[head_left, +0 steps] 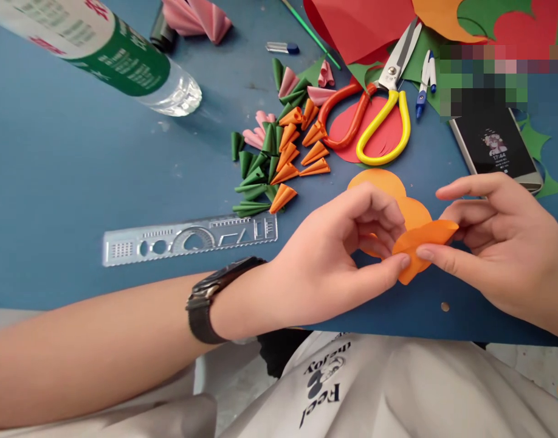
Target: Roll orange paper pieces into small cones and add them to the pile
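Observation:
Between my two hands is a folded piece of orange paper (pixel 413 249), its sides bent toward each other. My left hand (pixel 338 255), with a black watch on the wrist, pinches its left side between thumb and fingers. The thumb of my right hand (pixel 502 243) presses on the paper's front, with the fingers behind it and the index finger raised. Orange paper circles (pixel 374 180) lie on the table just beyond, partly hidden by my left hand. Small rolled orange cones (pixel 285 173) and green cones (pixel 254 176) are heaped to the left of them.
Scissors (pixel 391 79) with red and yellow handles lie on red paper beyond my hands. A phone (pixel 493 146) rests at the right, near blue pens (pixel 425 85). A clear ruler (pixel 192 238) lies at the left, below a water bottle (pixel 137 61).

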Action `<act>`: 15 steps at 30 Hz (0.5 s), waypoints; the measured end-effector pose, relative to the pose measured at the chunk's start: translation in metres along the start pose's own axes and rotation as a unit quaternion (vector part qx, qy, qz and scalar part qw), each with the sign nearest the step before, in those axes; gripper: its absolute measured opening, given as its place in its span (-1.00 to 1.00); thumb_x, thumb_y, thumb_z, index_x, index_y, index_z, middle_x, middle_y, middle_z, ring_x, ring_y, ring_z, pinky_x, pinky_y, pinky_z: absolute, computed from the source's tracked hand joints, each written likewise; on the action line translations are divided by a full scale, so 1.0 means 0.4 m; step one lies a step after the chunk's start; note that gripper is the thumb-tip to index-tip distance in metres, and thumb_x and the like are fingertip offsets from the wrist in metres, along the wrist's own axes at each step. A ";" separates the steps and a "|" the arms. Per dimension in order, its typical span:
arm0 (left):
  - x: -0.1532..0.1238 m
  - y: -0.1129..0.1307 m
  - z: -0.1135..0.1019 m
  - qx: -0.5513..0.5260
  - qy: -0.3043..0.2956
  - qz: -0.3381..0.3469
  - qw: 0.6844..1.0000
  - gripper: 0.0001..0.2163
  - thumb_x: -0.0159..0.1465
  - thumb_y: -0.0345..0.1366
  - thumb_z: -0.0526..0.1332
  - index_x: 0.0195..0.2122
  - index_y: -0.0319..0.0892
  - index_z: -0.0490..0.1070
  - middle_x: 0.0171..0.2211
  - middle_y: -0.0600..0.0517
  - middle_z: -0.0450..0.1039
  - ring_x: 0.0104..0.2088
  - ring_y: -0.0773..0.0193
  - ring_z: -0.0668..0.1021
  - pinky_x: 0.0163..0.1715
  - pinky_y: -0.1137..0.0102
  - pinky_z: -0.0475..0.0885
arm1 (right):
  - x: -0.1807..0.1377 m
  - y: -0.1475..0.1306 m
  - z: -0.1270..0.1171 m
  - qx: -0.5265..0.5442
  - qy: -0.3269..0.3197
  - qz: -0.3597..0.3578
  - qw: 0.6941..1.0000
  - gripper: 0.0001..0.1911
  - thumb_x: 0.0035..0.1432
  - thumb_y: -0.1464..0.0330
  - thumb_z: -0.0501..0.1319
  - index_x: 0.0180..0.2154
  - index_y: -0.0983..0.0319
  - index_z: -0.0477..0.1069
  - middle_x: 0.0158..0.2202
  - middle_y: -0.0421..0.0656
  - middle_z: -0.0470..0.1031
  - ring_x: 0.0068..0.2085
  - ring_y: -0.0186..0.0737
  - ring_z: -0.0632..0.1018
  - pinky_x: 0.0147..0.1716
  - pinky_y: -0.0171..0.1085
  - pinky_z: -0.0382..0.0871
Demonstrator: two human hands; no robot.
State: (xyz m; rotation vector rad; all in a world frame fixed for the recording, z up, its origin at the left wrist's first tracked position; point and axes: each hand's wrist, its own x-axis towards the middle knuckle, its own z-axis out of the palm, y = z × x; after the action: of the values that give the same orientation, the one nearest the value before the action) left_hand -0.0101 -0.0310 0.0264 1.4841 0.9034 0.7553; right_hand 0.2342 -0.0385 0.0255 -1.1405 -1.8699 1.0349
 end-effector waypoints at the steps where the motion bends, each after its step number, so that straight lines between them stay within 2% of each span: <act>1: -0.001 -0.002 0.003 -0.001 -0.001 0.005 1.000 -0.80 0.39 -0.40 0.38 -0.03 -0.15 0.41 -0.07 -0.05 0.61 -0.18 0.30 0.70 -0.19 0.39 0.77 | 0.000 -0.003 0.002 0.020 -0.002 0.022 1.000 -0.58 0.36 0.38 0.51 0.14 0.02 0.45 -0.34 -0.32 0.70 -0.43 -0.21 0.74 -0.45 -0.29 0.69; 3: 0.000 -0.005 0.006 -0.003 0.002 0.016 1.000 -0.82 0.40 -0.42 0.38 -0.02 -0.16 0.47 -0.08 -0.03 0.63 -0.15 0.30 0.72 -0.20 0.43 0.75 | 0.002 -0.008 0.007 0.082 0.004 0.082 0.993 -0.59 0.33 0.37 0.53 0.11 0.00 0.48 -0.37 -0.34 0.68 -0.45 -0.22 0.73 -0.44 -0.29 0.70; 7: 0.006 -0.007 0.004 -0.024 0.019 0.012 0.999 -0.84 0.37 -0.43 0.41 -0.06 -0.11 0.55 -0.12 0.04 0.68 -0.22 0.32 0.72 -0.19 0.44 0.74 | 0.012 -0.018 0.015 0.226 0.028 0.183 0.956 -0.52 0.10 0.34 0.67 0.00 -0.03 0.58 -0.27 -0.28 0.75 -0.31 -0.15 0.80 -0.32 -0.27 0.77; 12: 0.006 -0.018 0.000 -0.011 0.021 0.036 0.999 -0.77 0.33 -0.44 0.47 -0.02 -0.10 0.58 -0.09 0.06 0.68 -0.20 0.35 0.70 -0.20 0.48 0.73 | 0.023 -0.026 0.016 0.277 0.044 0.236 0.930 -0.45 -0.08 0.39 0.73 -0.07 -0.02 0.63 -0.37 -0.31 0.71 -0.43 -0.20 0.74 -0.38 -0.28 0.75; 15: 0.005 -0.024 0.002 -0.016 0.004 0.061 0.998 -0.72 0.36 -0.48 0.44 0.04 -0.07 0.58 -0.07 0.08 0.69 -0.15 0.37 0.73 -0.20 0.55 0.72 | 0.025 -0.029 0.019 0.296 0.058 0.246 0.921 -0.36 -0.14 0.42 0.75 -0.03 0.01 0.60 -0.39 -0.33 0.71 -0.42 -0.20 0.74 -0.37 -0.28 0.75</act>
State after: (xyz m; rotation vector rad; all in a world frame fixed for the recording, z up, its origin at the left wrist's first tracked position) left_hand -0.0095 -0.0297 0.0166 1.5186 0.8092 0.8620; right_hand 0.2198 -0.0349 0.0340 -1.2731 -1.0597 1.6289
